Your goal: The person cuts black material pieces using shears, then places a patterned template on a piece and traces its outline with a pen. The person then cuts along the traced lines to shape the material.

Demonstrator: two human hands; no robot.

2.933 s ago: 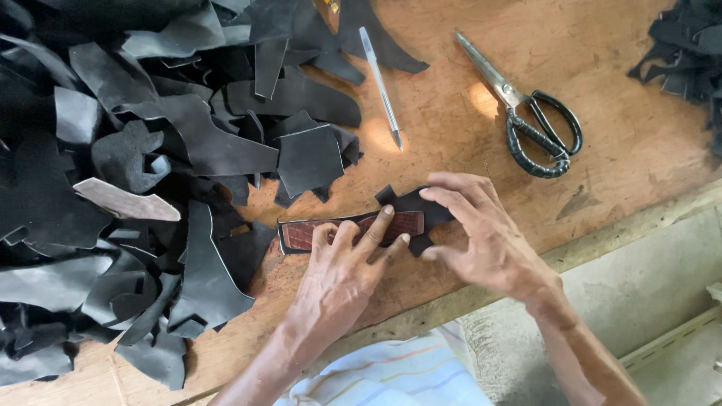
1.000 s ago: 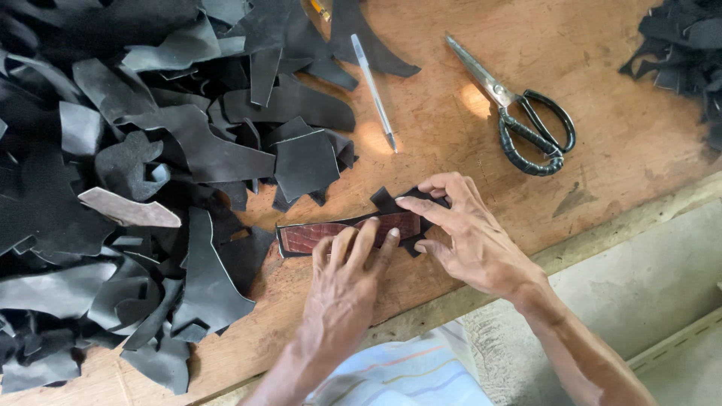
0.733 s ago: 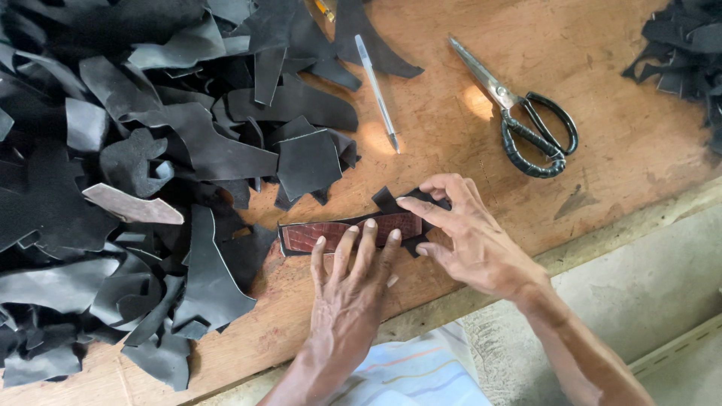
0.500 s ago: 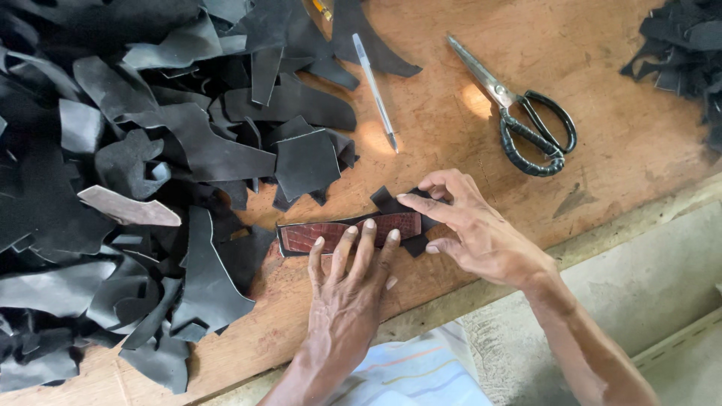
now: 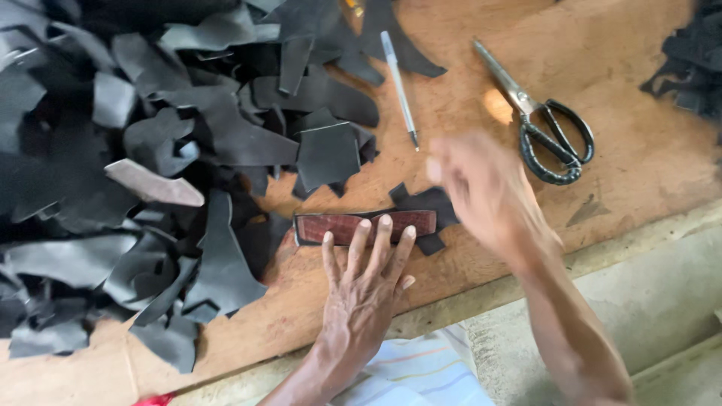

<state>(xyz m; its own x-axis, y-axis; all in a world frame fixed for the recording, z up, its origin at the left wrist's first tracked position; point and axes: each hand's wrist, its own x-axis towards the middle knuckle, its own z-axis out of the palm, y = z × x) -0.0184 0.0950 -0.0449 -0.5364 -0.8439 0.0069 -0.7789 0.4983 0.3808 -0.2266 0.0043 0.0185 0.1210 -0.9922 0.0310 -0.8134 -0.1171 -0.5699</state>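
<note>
A: Largest item first?

B: The wooden desk (image 5: 466, 45), orange-brown, its front edge running diagonally from lower left to right. Next, a big heap of black leather offcuts (image 5: 150, 173) covering the desk's left half. A second, smaller black pile (image 5: 696, 60) sits at the upper right corner, cut off by the frame.

A: Hands?

B: Left hand (image 5: 365, 289) lies flat, palm down, fingers spread. The fingertips (image 5: 385, 222) press on the lower edge of a reddish-brown leather strip (image 5: 365, 226). Nothing is enclosed; it is an open grip, pinning rather than holding. Right hand (image 5: 489, 192) is above the desk, to the right of the strip, motion-blurred. It appears loosely open with nothing visible in it, but the blur means I cannot tell its grip for certain.

A: Location of the strip?

B: Near the front edge of the desk, lying roughly level, long axis left to right. Its right end overlaps a small black leather piece (image 5: 440, 207) beneath it. Its left end is just beside the heap.

A: Smaller items?

B: Black-handled scissors (image 5: 538, 113), closed, blades toward upper left, well apart from both hands. A slim pen (image 5: 399, 86) lies between scissors and heap, tip toward the strip. A pale tan offcut (image 5: 154, 184) rests on the heap.
</note>
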